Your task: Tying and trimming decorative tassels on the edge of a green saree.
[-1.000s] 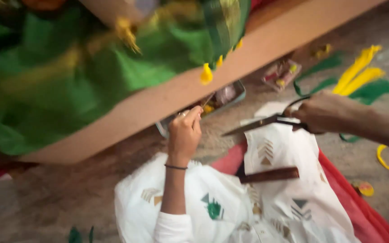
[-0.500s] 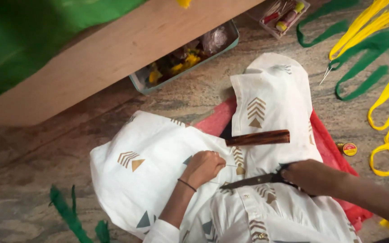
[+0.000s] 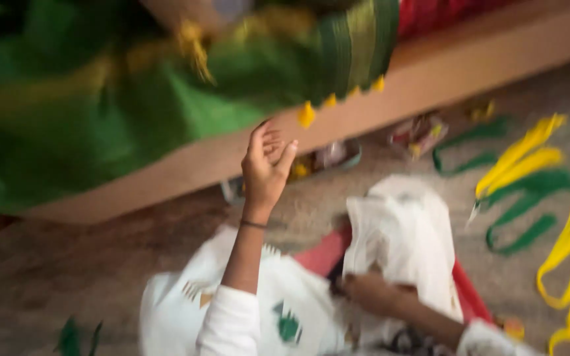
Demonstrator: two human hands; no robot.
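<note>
My left hand (image 3: 265,168) is raised toward the hanging edge of a green cloth (image 3: 166,99) with yellow tassels (image 3: 306,115). Its fingers are loosely curled and the thumb stands apart, with nothing visible in it. A thin dark band sits on that wrist. My right hand (image 3: 371,293) rests low on a white printed garment (image 3: 404,231) spread over my lap and a red cloth (image 3: 321,254). The picture is blurred, so I cannot make out what that hand holds.
A long wooden board (image 3: 470,62) runs across under the green cloth. A small tray of bits (image 3: 328,158) lies beneath it on the floor. Yellow strips (image 3: 529,148) and green strips (image 3: 522,217) lie at the right. Green scraps (image 3: 77,333) lie at the lower left.
My left hand has lifted off the white garment up toward the tasselled green cloth. The view has swung upward. My right hand has stayed low on the garment.
</note>
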